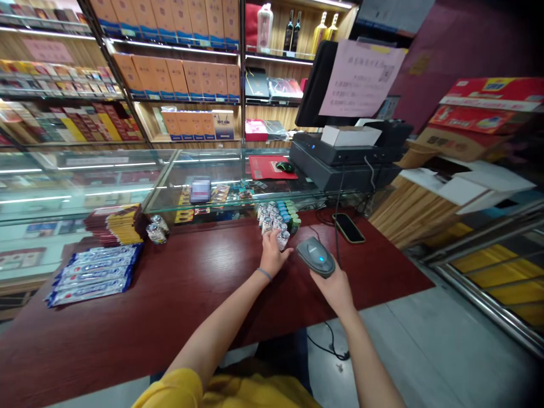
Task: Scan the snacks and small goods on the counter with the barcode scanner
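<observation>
My left hand (pixel 272 258) is at the front of a cluster of small bottles (pixel 274 212) with silver, blue and green caps. Between its thumb and fingers is one small clear bottle (pixel 283 239), standing at the near end of the cluster. A grey barcode scanner (pixel 315 255) with a lit blue light is in my right hand (pixel 335 289), whose fingers wrap round its handle, mostly hidden beneath it. The scanner is held over the dark red counter (pixel 204 300), just right of the bottles.
Blue-and-white packets (pixel 96 275), stacked red and yellow packs (pixel 121 224) and a few small bottles (pixel 157 229) lie at left. A phone (pixel 348 228) and a cable are at right. Behind stand a glass case (pixel 170 192), a mouse (pixel 285 166) and a monitor (pixel 317 85).
</observation>
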`<control>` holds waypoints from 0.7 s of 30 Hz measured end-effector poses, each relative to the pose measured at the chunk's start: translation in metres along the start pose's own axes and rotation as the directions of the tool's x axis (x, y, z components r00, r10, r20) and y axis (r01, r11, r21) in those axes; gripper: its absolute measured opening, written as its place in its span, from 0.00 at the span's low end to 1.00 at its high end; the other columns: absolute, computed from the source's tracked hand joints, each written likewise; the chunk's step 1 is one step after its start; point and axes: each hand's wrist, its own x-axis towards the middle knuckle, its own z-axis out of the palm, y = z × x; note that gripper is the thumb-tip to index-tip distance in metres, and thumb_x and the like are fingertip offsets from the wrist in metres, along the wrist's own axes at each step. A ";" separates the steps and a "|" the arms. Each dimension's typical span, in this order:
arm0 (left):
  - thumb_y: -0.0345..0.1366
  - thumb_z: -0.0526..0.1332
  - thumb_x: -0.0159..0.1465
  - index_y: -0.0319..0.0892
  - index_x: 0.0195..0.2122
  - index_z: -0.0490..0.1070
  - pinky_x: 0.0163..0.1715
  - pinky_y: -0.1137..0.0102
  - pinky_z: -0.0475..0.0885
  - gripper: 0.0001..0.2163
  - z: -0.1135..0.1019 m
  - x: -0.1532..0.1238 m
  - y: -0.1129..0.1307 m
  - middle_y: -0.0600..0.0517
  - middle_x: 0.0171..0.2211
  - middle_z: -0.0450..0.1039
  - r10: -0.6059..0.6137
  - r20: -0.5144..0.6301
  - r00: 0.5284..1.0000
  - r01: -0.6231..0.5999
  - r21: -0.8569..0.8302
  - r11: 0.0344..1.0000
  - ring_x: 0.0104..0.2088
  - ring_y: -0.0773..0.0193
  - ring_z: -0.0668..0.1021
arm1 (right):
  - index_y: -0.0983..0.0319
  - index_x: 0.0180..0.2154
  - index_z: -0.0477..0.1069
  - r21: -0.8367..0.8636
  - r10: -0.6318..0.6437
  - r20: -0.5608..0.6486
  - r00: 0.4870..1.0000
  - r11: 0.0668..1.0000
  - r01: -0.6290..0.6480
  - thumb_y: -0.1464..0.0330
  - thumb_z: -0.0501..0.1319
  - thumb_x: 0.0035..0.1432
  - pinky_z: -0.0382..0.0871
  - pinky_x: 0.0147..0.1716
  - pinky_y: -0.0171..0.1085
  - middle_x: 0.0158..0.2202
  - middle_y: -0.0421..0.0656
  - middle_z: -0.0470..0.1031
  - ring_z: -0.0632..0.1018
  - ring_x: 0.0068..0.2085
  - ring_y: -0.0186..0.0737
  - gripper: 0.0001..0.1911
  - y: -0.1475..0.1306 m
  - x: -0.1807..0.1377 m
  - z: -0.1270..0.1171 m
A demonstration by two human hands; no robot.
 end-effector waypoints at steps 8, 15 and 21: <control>0.28 0.64 0.57 0.43 0.54 0.61 0.51 0.54 0.70 0.23 0.002 -0.005 -0.013 0.43 0.48 0.63 0.021 0.016 1.000 -0.021 -0.029 0.999 0.49 0.53 0.71 | 0.62 0.52 0.68 -0.052 -0.001 0.005 1.000 0.999 0.001 0.58 0.61 0.54 0.74 0.40 0.42 0.38 0.50 0.81 0.82 0.43 0.53 0.26 0.000 0.000 0.005; 0.33 0.65 0.58 0.44 0.53 0.57 0.38 0.68 0.74 0.25 -0.047 0.000 -0.008 0.46 0.46 0.65 -0.245 0.010 0.970 0.231 -0.364 0.902 0.42 0.62 0.75 | 0.64 0.52 0.68 -0.064 -0.059 0.013 0.998 0.996 0.060 0.59 0.60 0.54 0.73 0.39 0.42 0.38 0.52 0.81 0.82 0.41 0.53 0.26 -0.018 0.005 0.016; 0.38 0.66 0.58 0.46 0.54 0.56 0.44 0.65 0.75 0.25 -0.129 0.003 -0.024 0.48 0.46 0.67 -0.341 -0.003 0.940 0.297 -0.480 0.825 0.44 0.63 0.77 | 0.59 0.47 0.71 -0.028 -0.078 0.049 0.996 0.996 0.079 0.59 0.60 0.52 0.72 0.36 0.41 0.35 0.48 0.81 0.82 0.42 0.54 0.21 -0.050 0.013 0.048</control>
